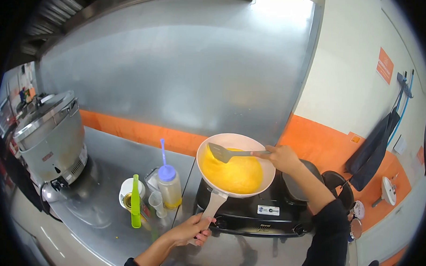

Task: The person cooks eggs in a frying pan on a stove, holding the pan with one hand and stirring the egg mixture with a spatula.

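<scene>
My left hand [190, 230] is closed around the pale handle of a frying pan [269, 168], which is over the left side of a black gas stove [240, 221]. Yellow beaten egg [237, 175] covers much of the pan's floor. In my right hand [282, 159] is a grey spatula [221, 153], gripped by its handle from the right. The spatula's slotted head lies at the far left part of the egg, close to the pan's inner wall. Whether the pan rests on the burner or is slightly raised, I cannot tell.
Left of the stove stand a squeeze bottle [170, 188] with a purple lid, a clear measuring cup [157, 205], a white container [126, 190] and a lime-green utensil [135, 203]. A large rice cooker [53, 137] occupies the far left. Another dark pan [338, 186] is at the right.
</scene>
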Available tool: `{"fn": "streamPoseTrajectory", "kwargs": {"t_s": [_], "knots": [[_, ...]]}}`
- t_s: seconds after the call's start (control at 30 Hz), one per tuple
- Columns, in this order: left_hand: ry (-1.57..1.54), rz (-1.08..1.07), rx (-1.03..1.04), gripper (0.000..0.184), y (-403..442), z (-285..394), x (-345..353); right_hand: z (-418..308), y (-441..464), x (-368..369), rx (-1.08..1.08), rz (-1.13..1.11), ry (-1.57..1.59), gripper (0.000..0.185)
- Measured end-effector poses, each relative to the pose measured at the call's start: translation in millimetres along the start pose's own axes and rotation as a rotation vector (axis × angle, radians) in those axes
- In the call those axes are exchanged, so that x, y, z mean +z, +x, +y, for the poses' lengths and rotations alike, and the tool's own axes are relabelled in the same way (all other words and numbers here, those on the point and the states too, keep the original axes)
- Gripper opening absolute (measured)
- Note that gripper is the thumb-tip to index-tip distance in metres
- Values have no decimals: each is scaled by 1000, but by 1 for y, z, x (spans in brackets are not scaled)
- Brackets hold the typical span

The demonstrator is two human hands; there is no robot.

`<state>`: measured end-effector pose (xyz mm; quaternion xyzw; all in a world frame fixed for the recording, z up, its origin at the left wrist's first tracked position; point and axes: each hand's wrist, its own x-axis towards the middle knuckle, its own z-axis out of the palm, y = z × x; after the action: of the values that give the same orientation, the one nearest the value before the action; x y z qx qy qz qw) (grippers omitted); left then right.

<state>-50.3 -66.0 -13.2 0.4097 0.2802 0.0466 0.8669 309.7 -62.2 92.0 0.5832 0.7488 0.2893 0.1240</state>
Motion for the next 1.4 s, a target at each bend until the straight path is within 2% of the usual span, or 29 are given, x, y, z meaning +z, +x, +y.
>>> {"fn": "streamPoseTrajectory", "kwargs": {"t_s": [0.07,0.2,0.27,0.3,0.37,0.4,0.47,0.5,0.57,0.67,0.73,0.8,0.83,0.9,0.93,1.0,1.13,1.2,1.27,1.4], "knots": [[-75,-99,-3,33,-3,3,-6,1,-11,-36,61,-27,44,47],[-98,-42,-10,37,-1,1,-4,18,-40,-110,231,-183,244,37],[-207,11,61,39,7,-2,-3,37,-55,-133,237,-353,597,30],[-192,0,47,39,8,-3,-4,45,-58,-135,259,-355,601,30],[-311,-99,11,40,7,-2,-9,57,-66,-136,82,-477,749,30],[-299,-101,-3,40,8,-2,-9,57,-66,-142,97,-476,759,30],[-277,-104,23,37,6,-1,-9,46,-58,-157,164,-739,811,32],[-264,-102,11,37,6,-2,-7,45,-56,-153,175,-735,825,32],[-187,16,45,33,6,-2,-2,42,-52,-136,263,-914,1094,34],[-89,44,32,30,4,2,4,15,-42,-111,308,-924,1241,35],[-42,45,14,30,3,5,6,-6,-32,-102,279,-828,1295,36],[2,46,-3,30,3,6,7,-31,-20,-79,255,-663,1232,35],[38,48,-12,31,4,6,7,-43,-15,-73,255,-661,1237,35],[79,57,-25,32,3,6,7,-65,-6,-64,267,-446,1215,32],[93,53,-26,33,3,5,7,-74,-3,-59,267,-445,1222,32],[113,46,-37,33,3,4,7,-89,3,-50,450,-219,1306,30],[106,47,-42,34,3,10,5,-84,15,-15,641,-200,1378,28],[105,47,-22,34,4,9,6,-75,18,-4,823,-220,1651,35],[-2,34,-17,36,2,10,3,-65,7,-2,774,-240,1747,34],[-133,16,50,27,6,5,3,-59,-34,-69,735,-292,1662,37]]}}
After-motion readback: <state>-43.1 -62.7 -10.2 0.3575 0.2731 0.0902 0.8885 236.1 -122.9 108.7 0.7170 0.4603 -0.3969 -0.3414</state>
